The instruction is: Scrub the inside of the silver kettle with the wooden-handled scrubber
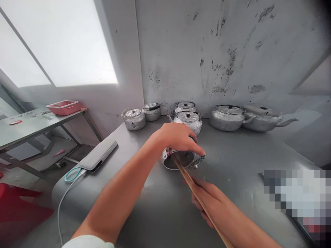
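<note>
Kettle [185, 159] silvery, tipped, lidless, mouth facing camera; wooden stick [190, 183] inside.

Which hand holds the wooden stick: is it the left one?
No, the right hand holds the wooden stick, while the left hand lies over the open kettle that the stick's far end enters.
</note>
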The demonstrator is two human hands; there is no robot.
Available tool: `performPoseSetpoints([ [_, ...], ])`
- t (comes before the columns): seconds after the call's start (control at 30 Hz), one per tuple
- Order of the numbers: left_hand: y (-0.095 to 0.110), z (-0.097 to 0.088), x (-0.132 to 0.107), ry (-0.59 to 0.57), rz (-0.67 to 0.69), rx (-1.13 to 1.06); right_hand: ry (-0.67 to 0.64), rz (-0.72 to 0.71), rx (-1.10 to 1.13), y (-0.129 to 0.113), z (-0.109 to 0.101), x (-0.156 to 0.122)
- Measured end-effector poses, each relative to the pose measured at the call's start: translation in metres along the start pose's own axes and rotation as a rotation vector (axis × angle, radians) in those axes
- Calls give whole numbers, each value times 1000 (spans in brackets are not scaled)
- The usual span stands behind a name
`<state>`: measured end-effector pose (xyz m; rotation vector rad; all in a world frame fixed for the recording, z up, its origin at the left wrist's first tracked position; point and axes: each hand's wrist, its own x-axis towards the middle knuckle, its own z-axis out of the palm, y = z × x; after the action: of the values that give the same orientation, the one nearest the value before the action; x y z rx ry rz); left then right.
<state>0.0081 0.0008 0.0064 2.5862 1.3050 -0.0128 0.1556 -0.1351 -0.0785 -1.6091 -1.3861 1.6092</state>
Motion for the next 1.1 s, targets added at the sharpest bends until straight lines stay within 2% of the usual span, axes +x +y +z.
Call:
performPoseSetpoints([
  [0.2,0,-1,-1,1,7,7,70,59,12,-2,1,1],
  [0.9,2,-1,-1,6,13,16,32,93,19,0,-3,2],
  [1.0,0,-1,-1,1,15,9,66,140,19,-5,-5,-2],
  [1.1,-6,1,0,1,43,-15,98,100,23,-15,-10,-10],
])
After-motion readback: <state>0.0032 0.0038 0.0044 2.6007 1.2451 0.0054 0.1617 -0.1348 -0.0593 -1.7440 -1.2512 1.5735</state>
